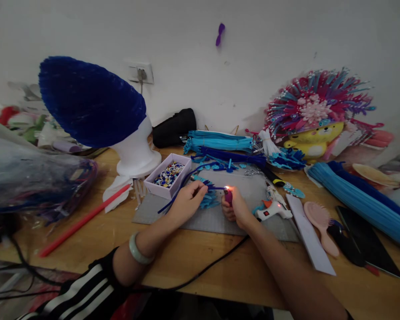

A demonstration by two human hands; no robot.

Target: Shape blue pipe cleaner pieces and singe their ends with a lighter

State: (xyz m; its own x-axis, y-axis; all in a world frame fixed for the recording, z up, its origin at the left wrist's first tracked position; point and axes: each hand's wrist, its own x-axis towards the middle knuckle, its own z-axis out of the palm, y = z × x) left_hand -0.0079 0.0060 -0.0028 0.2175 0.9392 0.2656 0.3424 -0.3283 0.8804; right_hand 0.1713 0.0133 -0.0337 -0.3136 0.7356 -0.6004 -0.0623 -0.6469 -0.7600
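Over the grey mat (203, 225), my left hand (186, 199) is closed in a pinch on a dark blue pipe cleaner (216, 188). One end of it points right, to a small lit flame (226, 187). The flame comes from the purple lighter (228, 197) gripped upright in my right hand (238, 209). Behind my left fingertips lie light blue cut pieces (210, 200), partly hidden by the hand. A lilac box (158, 190) of mixed beads (170, 173) stands just beyond my left hand. To the right of my right hand rests a white glue gun (275, 214).
A white foam head (136, 153) wears a large blue headpiece (90, 102). Bundles of blue pipe cleaners (220, 141) lie at the back, more stems (363, 200) at right. A pink brush (320, 224), white strip (308, 233), red stick (86, 220) and black cable (210, 269) surround the mat.
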